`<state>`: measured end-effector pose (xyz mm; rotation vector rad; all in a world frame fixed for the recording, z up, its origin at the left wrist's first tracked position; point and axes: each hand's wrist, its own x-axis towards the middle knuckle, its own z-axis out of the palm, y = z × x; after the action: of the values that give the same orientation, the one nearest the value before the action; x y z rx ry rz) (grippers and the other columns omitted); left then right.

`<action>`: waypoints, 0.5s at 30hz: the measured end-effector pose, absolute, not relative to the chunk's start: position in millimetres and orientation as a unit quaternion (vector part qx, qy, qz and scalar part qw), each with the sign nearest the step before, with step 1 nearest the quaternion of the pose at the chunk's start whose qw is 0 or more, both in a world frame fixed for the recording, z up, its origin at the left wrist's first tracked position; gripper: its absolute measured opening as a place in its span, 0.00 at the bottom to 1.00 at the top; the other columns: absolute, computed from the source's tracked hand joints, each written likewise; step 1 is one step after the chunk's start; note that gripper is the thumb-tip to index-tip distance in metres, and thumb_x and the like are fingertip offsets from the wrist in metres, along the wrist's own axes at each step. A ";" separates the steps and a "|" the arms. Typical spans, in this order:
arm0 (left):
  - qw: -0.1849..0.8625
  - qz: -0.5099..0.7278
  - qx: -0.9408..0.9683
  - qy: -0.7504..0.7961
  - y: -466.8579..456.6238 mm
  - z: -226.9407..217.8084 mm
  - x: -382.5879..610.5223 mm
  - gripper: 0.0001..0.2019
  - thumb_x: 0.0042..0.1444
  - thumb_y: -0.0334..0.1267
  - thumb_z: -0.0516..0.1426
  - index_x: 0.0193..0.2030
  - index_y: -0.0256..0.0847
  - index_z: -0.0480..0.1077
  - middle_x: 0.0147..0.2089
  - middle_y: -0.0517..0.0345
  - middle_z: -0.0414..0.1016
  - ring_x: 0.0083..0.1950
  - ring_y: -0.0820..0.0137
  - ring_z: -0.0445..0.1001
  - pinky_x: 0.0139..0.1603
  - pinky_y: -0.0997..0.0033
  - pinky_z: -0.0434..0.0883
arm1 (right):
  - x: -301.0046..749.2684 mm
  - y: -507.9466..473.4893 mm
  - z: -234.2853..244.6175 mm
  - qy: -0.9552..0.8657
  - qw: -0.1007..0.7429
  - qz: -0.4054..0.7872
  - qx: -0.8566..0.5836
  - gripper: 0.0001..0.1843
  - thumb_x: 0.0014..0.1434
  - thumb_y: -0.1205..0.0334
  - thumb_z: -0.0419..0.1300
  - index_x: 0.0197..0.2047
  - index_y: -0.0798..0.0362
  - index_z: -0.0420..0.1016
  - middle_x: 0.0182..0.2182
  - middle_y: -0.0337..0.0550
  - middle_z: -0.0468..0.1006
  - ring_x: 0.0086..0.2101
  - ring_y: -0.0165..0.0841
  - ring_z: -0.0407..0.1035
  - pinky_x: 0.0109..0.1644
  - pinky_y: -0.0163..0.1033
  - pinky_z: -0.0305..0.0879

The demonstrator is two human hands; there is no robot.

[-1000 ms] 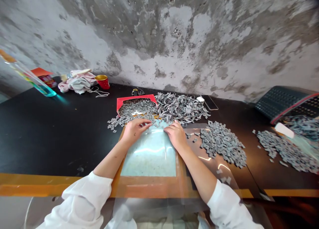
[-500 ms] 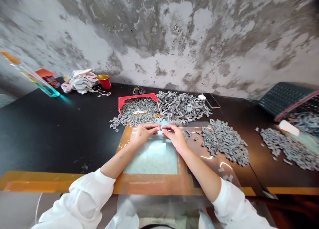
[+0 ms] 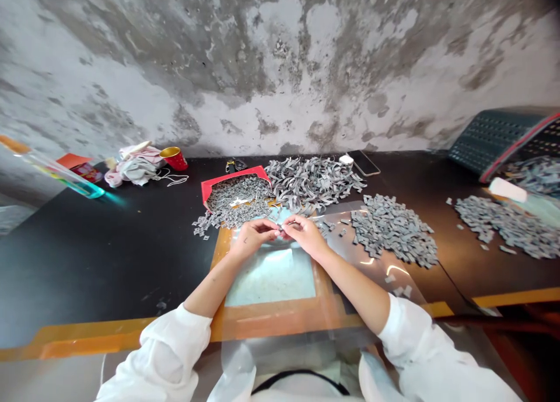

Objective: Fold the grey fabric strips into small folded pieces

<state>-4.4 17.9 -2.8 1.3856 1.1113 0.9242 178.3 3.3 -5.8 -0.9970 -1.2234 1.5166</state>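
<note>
My left hand [image 3: 254, 237] and my right hand [image 3: 305, 236] meet fingertip to fingertip above the light-blue sheet [image 3: 271, 279]. Both are closed in a pinch. Whatever sits between the fingertips is too small to make out. Just behind the hands lies a heap of small grey pieces [image 3: 240, 193], spilling from a red-edged open box [image 3: 236, 173]. To its right is a pile of loose grey strips [image 3: 312, 183]. Small grey flat pieces [image 3: 394, 230] are heaped to the right of my right hand, partly on a clear plastic sheet [image 3: 350, 256].
Farther right lie another grey heap [image 3: 503, 224], a white block [image 3: 507, 189] and a tipped dark basket [image 3: 494, 139]. A phone [image 3: 366, 163] rests near the wall. At back left are a red cup [image 3: 175, 160], crumpled cloths [image 3: 137, 165] and a clear tube [image 3: 61, 177].
The view has turned slightly to the right and tilted. My two hands stay pinched together over the sheet, fingertips a little closer to each other.
</note>
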 end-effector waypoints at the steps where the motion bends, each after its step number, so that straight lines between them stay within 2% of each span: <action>1: 0.542 0.387 0.584 0.464 18.2 -3.0 -4.6 0.15 0.42 0.45 0.68 0.33 0.37 0.78 0.30 0.54 0.79 0.29 0.70 0.76 0.34 0.69 0.75 | 178.0 3.0 -7.2 -0.500 0.460 0.614 -0.401 0.13 0.52 0.50 0.64 0.35 0.50 0.72 0.27 0.38 0.79 0.28 0.32 0.74 0.39 0.39 0.72; 6: 0.530 0.403 0.574 0.477 19.3 -3.1 -3.8 0.14 0.43 0.44 0.68 0.32 0.37 0.76 0.28 0.56 0.77 0.27 0.73 0.74 0.32 0.71 0.74 | 177.8 3.5 -9.8 -0.522 0.482 0.587 -0.390 0.13 0.53 0.50 0.63 0.35 0.50 0.73 0.29 0.39 0.78 0.31 0.32 0.73 0.38 0.39 0.72; 11: 0.511 0.430 0.561 0.489 22.2 -8.6 -6.5 0.15 0.42 0.45 0.68 0.32 0.36 0.78 0.26 0.55 0.77 0.25 0.71 0.74 0.30 0.71 0.72 | 178.1 3.0 -8.2 -0.562 0.474 0.555 -0.389 0.11 0.51 0.54 0.66 0.33 0.51 0.74 0.30 0.38 0.77 0.30 0.30 0.72 0.38 0.37 0.70; 15: 0.510 0.416 0.576 0.484 21.8 -10.5 -8.2 0.15 0.41 0.45 0.69 0.32 0.35 0.79 0.26 0.53 0.79 0.26 0.71 0.74 0.31 0.71 0.72 | 176.7 3.9 -13.0 -0.541 0.479 0.574 -0.386 0.11 0.55 0.54 0.62 0.38 0.52 0.74 0.30 0.40 0.79 0.30 0.31 0.73 0.37 0.38 0.70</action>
<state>-8.2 21.8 -10.5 1.3861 1.1659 1.0027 176.7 3.9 -13.0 -0.9413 -1.3215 1.4004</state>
